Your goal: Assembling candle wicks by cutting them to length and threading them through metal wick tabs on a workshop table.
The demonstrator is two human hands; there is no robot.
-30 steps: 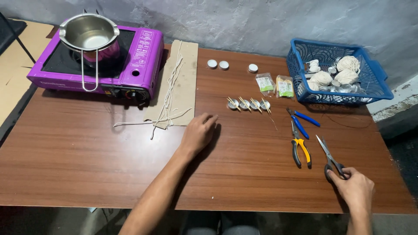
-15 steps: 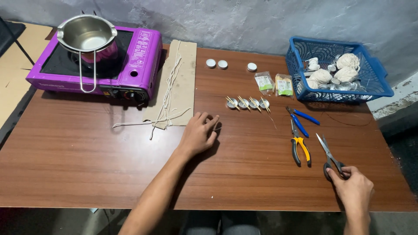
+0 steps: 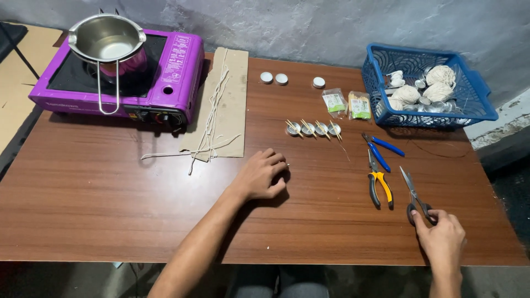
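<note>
Two hands on the brown table (image 3: pixel 110 209). Right hand (image 3: pixel 441 240) has its fingers curled onto the black handles of the scissors (image 3: pixel 415 193), which lie flat near the table's right edge, blades shut, just right of the yellow-handled pliers (image 3: pixel 379 182); same grasp as half a second ago. Left hand (image 3: pixel 262 175) lies palm down at table centre, fingers loosely bent together, drawn slightly nearer than before. Four small metal cups (image 3: pixel 313 128) stand beyond it.

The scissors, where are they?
In the head view, the scissors lie on the table's right side, just right of the yellow-handled pliers, with the right hand touching their black handles.
</note>
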